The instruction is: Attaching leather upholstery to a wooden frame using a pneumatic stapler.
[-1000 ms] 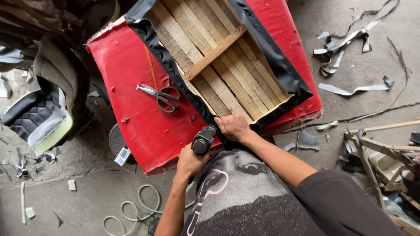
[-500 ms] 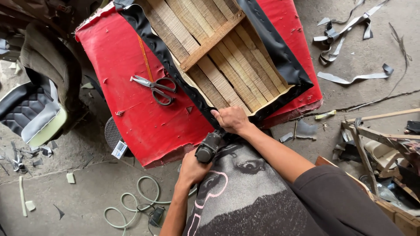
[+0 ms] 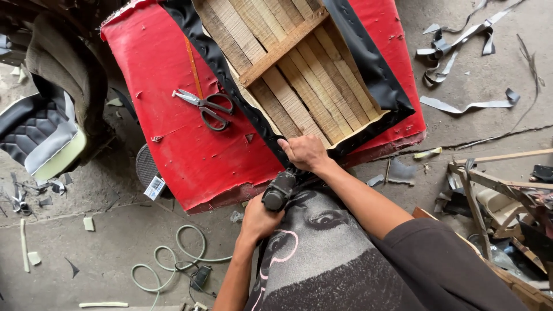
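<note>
A wooden slat frame (image 3: 288, 75) lies on red vinyl (image 3: 173, 144), edged with a black vinyl strip (image 3: 230, 75). My right hand (image 3: 304, 152) presses flat on the black strip at the frame's near corner. My left hand (image 3: 258, 217) grips a black staple gun (image 3: 279, 190), its nose against the near edge just below my right hand. Scissors (image 3: 204, 105) rest on the red vinyl to the left of the frame.
A pale green air hose (image 3: 167, 262) coils on the concrete floor at lower left. Grey fabric strips (image 3: 461, 103) lie at right. A quilted black-and-white cushion (image 3: 40, 138) sits at far left. Wooden sticks and clutter (image 3: 495, 184) stand at right.
Both hands and the staple gun stay at the same corner of the frame; only the view has shifted slightly.
</note>
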